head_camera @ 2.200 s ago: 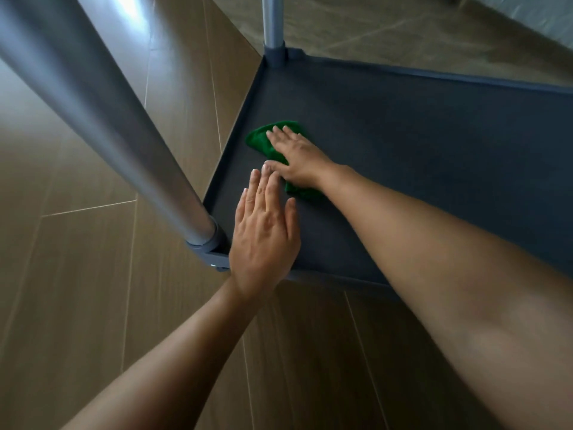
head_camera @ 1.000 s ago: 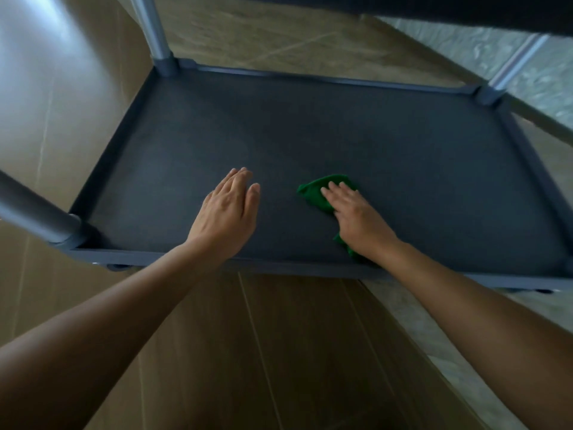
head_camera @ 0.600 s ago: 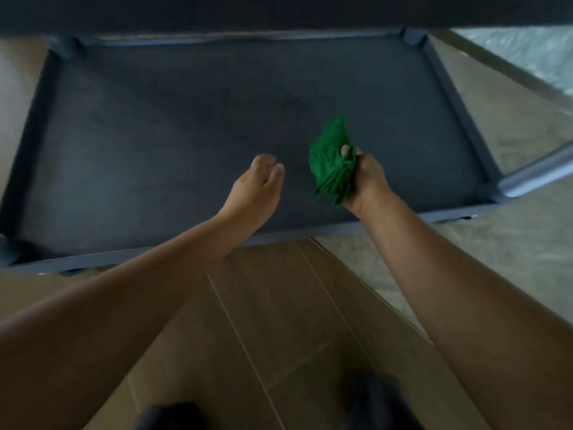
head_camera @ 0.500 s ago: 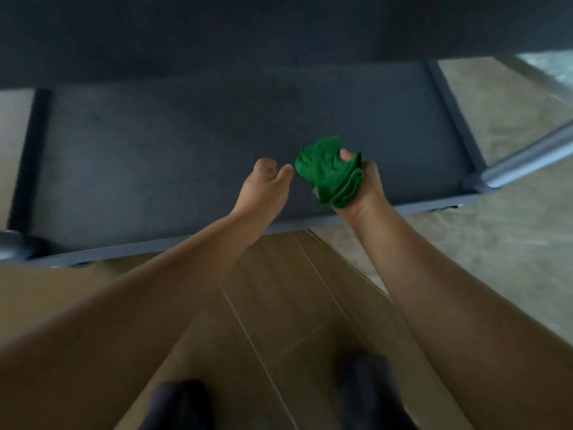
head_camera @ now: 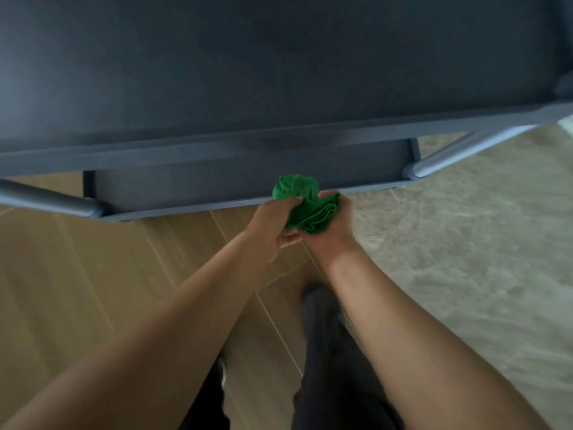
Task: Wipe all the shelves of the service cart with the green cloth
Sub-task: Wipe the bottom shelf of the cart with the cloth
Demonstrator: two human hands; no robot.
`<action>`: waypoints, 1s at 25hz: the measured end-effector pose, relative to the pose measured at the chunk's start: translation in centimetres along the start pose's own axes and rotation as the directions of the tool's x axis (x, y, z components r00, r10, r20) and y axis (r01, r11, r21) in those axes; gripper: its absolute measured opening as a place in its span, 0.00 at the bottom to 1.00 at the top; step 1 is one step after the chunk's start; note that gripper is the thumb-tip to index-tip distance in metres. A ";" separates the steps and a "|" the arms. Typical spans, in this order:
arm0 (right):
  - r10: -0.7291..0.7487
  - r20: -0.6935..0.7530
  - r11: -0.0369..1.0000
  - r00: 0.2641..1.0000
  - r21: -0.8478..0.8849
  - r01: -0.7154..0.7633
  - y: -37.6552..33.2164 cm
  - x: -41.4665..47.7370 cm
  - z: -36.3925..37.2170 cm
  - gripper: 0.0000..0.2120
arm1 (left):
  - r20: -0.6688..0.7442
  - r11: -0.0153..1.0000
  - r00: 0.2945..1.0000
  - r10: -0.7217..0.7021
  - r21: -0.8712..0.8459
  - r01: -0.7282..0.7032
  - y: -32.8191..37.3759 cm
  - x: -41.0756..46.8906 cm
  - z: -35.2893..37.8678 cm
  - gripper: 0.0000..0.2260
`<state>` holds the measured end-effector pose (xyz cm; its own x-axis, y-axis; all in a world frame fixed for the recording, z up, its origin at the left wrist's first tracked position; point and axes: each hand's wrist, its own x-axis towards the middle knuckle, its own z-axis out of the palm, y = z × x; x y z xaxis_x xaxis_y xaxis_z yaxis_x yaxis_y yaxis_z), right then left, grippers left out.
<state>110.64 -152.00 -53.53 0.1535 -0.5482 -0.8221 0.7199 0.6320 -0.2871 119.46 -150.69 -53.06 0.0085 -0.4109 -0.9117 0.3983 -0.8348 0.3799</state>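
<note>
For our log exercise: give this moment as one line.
green cloth: bunched | left hand: grips cloth | right hand: grips cloth | lower shelf: behind hands

Both bare forearms reach from the near edge and converge at mid-scene; the left hand (head_camera: 270, 226) comes in from the near left, fingers curled over the left side of a crumpled green fabric cloth (head_camera: 299, 197); the right hand (head_camera: 333, 231), palm turned upward, cups the cloth from beneath and from the right; the hands touch each other.

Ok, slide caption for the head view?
Left hand and right hand grip a crumpled green cloth near the dark grey cart shelf.
</note>
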 end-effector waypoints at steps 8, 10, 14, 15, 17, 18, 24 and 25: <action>0.076 -0.020 0.996 0.997 -0.046 -0.077 -4.6 -14.7 5.3 0.18 | -0.063 0.983 0.995 -0.080 -0.169 0.069 2.5 -16.1 4.4 0.14; 0.082 -0.001 0.995 0.997 -0.061 -0.082 -6.0 -18.1 7.0 0.18 | -0.061 0.971 0.996 -0.068 -0.232 0.052 3.5 -19.9 5.2 0.12; 0.096 0.053 0.978 0.994 -0.191 -0.085 -8.3 -25.6 10.5 0.18 | -0.078 0.953 0.997 0.000 -0.301 -0.024 5.1 -27.4 6.0 0.10; 0.117 0.061 0.969 0.991 -0.224 -0.101 -8.6 -27.5 11.3 0.20 | -0.084 0.949 0.996 0.019 -0.313 -0.045 5.4 -29.3 5.8 0.09; 0.147 0.095 0.950 0.985 -0.291 -0.114 -9.0 -30.4 12.5 0.21 | -0.068 0.945 0.996 0.061 -0.316 -0.080 5.8 -32.5 5.4 0.08; 0.159 0.116 0.940 0.980 -0.321 -0.114 -9.0 -32.0 13.0 0.20 | -0.056 0.945 0.995 0.086 -0.311 -0.099 5.9 -34.3 4.9 0.08; 0.190 0.171 0.925 0.967 -0.362 -0.117 -4.3 -40.7 15.4 0.21 | 0.004 0.904 0.977 0.214 -0.379 -0.196 4.7 -43.9 -0.8 0.09; 0.194 0.174 0.926 0.965 -0.358 -0.122 -3.0 -42.0 15.9 0.21 | 0.016 0.900 0.977 0.211 -0.393 -0.188 4.3 -45.4 -2.1 0.10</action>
<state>112.83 -139.57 -10.31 0.4055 -0.5015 -0.7642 0.4051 0.8481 -0.3416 122.76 -134.88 -10.41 0.0774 -0.5841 -0.8080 0.7171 -0.5304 0.4521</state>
